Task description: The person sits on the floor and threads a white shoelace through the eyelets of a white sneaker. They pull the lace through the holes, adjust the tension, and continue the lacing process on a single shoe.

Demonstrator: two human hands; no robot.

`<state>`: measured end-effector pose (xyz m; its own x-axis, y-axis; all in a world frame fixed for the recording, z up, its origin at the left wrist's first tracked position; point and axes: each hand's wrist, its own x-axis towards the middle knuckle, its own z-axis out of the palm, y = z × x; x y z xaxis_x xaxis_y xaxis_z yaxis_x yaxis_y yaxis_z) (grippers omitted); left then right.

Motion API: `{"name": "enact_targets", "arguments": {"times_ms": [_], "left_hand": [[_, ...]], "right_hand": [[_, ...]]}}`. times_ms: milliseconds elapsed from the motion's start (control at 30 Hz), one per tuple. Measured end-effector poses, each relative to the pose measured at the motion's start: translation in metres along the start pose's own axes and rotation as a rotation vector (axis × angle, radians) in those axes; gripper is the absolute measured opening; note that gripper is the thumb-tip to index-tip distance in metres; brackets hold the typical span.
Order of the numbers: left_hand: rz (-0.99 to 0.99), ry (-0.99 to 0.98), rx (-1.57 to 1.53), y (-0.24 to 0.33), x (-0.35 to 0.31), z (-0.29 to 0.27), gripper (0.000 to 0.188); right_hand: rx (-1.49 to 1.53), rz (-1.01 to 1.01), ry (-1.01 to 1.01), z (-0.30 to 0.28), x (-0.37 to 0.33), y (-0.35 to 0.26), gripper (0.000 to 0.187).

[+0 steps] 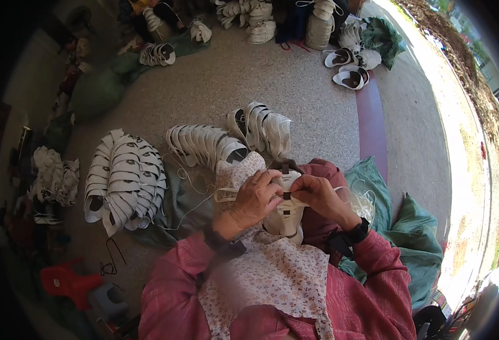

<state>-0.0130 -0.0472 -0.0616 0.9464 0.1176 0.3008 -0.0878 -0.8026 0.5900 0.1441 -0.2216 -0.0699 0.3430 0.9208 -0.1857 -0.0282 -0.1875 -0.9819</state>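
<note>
An off-white shoe upper (pixel 284 222) with a dark lining and small dark marks lies across my lap, its toe toward me. My left hand (pixel 253 197) closes its thumb and fingers at the left edge of the lacing area. At the opposite edge, my right hand (pixel 319 194) pinches white shoelace close to a dark loop on the tongue. A loop of shoelace (pixel 225 194) sticks out past my left hand. What lies right under my fingertips is partly hidden. The lap is covered by a floral apron (pixel 278 266).
Nested rows of white shoe uppers (pixel 126 178) stand on the floor at left, with more uppers (pixel 201 141) ahead. White laces (pixel 363 205) and green sacks (pixel 411 243) lie at right. A red stool (pixel 68 283) is at lower left. Other people sit at the far side.
</note>
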Motion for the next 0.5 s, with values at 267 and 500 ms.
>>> {"name": "enact_targets", "arguments": {"times_ms": [267, 500], "left_hand": [[-0.042, -0.030, 0.009, 0.002, 0.002, 0.004, 0.015], [-0.090, 0.159, 0.141, -0.003, -0.008, -0.041, 0.013]], "right_hand": [[0.003, -0.030, 0.016, 0.000, 0.000, 0.006, 0.010], [-0.192, -0.141, 0.254, -0.008, -0.006, -0.009, 0.010]]}}
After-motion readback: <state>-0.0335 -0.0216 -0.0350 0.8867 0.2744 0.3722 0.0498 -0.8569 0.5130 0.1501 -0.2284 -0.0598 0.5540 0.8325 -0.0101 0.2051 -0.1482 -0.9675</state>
